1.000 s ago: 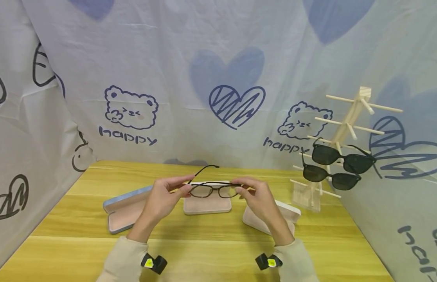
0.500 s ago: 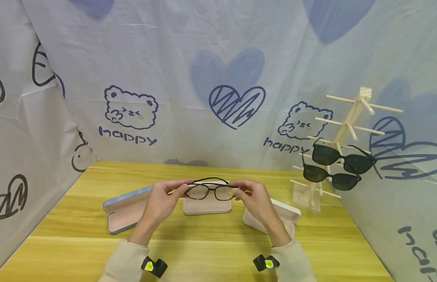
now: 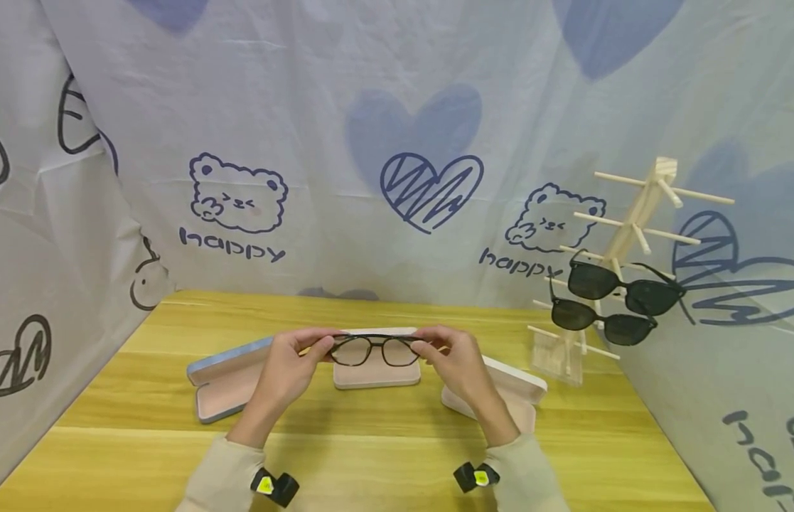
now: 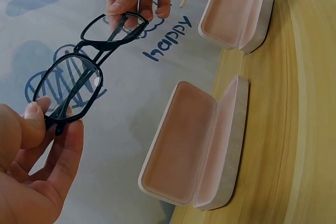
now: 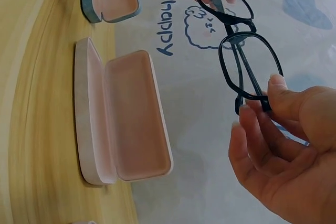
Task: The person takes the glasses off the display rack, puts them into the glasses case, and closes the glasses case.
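Note:
Black-framed eyeglasses (image 3: 376, 344) are held level in the air between both hands, just above the open middle case (image 3: 376, 378). My left hand (image 3: 289, 366) pinches one end of the frame between thumb and fingers. At the other end, my right hand (image 3: 459, 364) pinches the frame the same way. Both wrist views show the eyeglasses (image 4: 97, 52) with their temples folded across behind the lenses. The pink-lined case (image 5: 137, 116) below them holds nothing that I can see.
An open blue case (image 3: 227, 395) lies at the left and an open white case (image 3: 523, 411) at the right, partly behind my forearm. A wooden display rack (image 3: 627, 220) stands at the back right, bearing two pairs of sunglasses (image 3: 591, 281). A printed cloth (image 3: 333, 213) hangs behind.
A temple that stuck up behind the frame has swung down and now lies folded behind the lenses. Both hands and the eyeglasses have shifted slightly left.

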The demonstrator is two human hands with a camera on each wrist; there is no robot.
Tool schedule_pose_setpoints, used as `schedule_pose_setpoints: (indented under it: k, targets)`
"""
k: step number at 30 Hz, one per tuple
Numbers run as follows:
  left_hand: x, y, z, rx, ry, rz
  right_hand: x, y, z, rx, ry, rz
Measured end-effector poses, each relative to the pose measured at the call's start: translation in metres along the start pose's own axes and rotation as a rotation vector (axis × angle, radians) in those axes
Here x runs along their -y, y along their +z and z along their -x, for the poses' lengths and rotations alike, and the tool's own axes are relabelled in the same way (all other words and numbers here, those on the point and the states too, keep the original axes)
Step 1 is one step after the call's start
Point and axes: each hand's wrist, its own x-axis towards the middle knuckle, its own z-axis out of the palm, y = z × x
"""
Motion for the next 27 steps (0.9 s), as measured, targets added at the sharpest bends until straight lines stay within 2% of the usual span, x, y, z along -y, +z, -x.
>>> schedule_pose_setpoints:
  k: [6, 12, 17, 24, 27]
  targets:
    - [0.004, -0.005, 0.001, -0.008, -0.028, -0.004, -0.002, 0.006, -0.003, -0.015, -0.027, 0.058]
    - [0.006, -0.014, 0.005, -0.025, -0.093, -0.033, 0.0, 0.016, -0.006, 0.052, -0.002, 0.032]
    - [0.011, -0.027, 0.01, -0.006, -0.109, -0.023, 0.004, 0.028, -0.01, 0.084, 0.039, -0.017]
    - [0.021, -0.047, 0.019, -0.005, -0.111, -0.012, 0.007, 0.05, -0.02, 0.126, -0.005, 0.051]
    - [0.023, -0.054, 0.023, -0.015, -0.125, -0.028, 0.008, 0.06, -0.023, 0.158, 0.016, 0.016]
